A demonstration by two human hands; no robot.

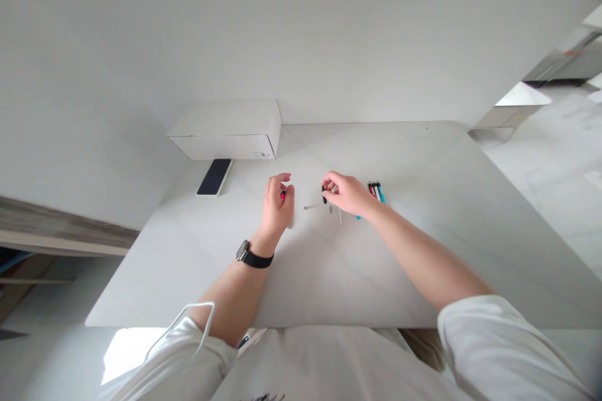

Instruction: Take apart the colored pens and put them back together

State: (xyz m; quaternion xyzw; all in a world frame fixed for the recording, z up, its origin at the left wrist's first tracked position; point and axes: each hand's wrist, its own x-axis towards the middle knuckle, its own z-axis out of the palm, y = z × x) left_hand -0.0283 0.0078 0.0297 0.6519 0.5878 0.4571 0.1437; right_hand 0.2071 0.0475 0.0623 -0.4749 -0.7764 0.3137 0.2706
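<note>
You hold a small piece in each hand over the middle of the tabletop.

Nearest you, a black watch (244, 252) sits on your left wrist, a little in from the near edge of the tabletop (329, 276). Further in, your left hand (277, 203) has its grip closed on a pink piece (283, 195), fingers curled round it. Your right hand (345, 194), a little apart to the right, has its grip pinched shut on a black piece (324, 195) at the fingertips. Between the hands a small stick (310, 206) lies on the tabletop, and a thin white rod (340, 217) lies just beneath your right hand. Just past that hand, pens (376, 190) lie side by side. Toward the far left corner lies a dark phone (215, 177), with a white box (226, 128) behind it at the far edge.
</note>
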